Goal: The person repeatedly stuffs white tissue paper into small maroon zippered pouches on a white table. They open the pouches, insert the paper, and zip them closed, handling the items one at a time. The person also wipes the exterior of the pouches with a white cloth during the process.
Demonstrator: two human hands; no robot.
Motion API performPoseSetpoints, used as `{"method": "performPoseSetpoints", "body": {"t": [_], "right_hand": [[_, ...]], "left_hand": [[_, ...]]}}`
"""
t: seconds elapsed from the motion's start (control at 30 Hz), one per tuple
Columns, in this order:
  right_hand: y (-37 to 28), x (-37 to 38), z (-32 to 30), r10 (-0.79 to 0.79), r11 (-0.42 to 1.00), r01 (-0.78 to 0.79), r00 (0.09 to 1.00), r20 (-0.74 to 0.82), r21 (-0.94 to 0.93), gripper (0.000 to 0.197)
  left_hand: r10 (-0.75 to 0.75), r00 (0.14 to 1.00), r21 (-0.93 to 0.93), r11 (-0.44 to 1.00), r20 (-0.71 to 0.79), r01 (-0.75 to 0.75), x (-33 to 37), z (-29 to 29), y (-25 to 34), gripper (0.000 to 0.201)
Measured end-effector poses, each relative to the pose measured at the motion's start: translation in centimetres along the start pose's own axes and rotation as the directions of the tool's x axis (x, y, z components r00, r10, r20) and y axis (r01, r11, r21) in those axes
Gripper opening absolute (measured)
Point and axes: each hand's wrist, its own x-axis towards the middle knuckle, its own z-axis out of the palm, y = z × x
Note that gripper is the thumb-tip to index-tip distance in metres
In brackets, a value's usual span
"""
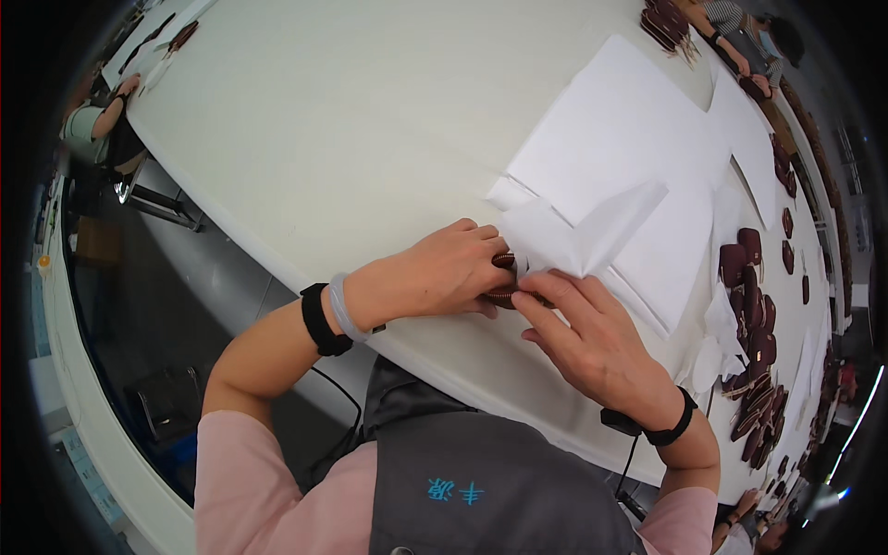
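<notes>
A small dark-red zip pouch [502, 297] with a metal zipper is held near the table's front edge, its mouth parted. My left hand [455, 268] curls its fingers around the pouch's left side. From the right, my right hand [592, 335] reaches to the mouth, fingertips and thumb closing on crumpled white tissue paper [606, 227] that runs into the opening. Fingers cover much of the pouch, so how deep the paper sits inside is hidden. Beneath and beyond lies a stack of flat white paper sheets [638, 120].
Several dark-red pouches [760, 319] lie piled at the right, beside crumpled white paper [717, 356]. More pouches [668, 26] sit at the far right near a co-worker [740, 37]. Another person [92, 120] works at the far left. The white table [351, 120] has its edge close to my body.
</notes>
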Motion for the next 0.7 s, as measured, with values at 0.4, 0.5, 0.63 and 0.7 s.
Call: {"method": "performPoseSetpoints", "body": {"t": [0.4,0.5,0.63,0.7], "right_hand": [[0.6,3.6,-1.2,0.242,0.903,-0.38,0.834,0.495,0.198,0.048],[0.6,3.4,-0.3,0.341,0.89,-0.451,0.762,0.551,0.073,0.047],[0.9,2.7,0.4,0.306,0.914,-0.397,0.811,0.499,0.084,0.044],[1.2,2.7,1.1,0.319,0.918,-0.393,0.815,0.483,0.055,0.042]], "left_hand": [[-0.197,0.899,-0.348,0.936,-0.391,0.054,-3.3,1.6,0.9,0.027],[-0.202,0.882,-0.41,0.912,-0.425,0.012,-3.2,1.7,0.8,0.024],[-0.128,0.861,-0.348,0.936,-0.491,-0.059,-3.0,2.1,0.9,0.02],[-0.106,0.854,-0.322,0.944,-0.509,-0.074,-2.5,2.5,0.9,0.018]]}}
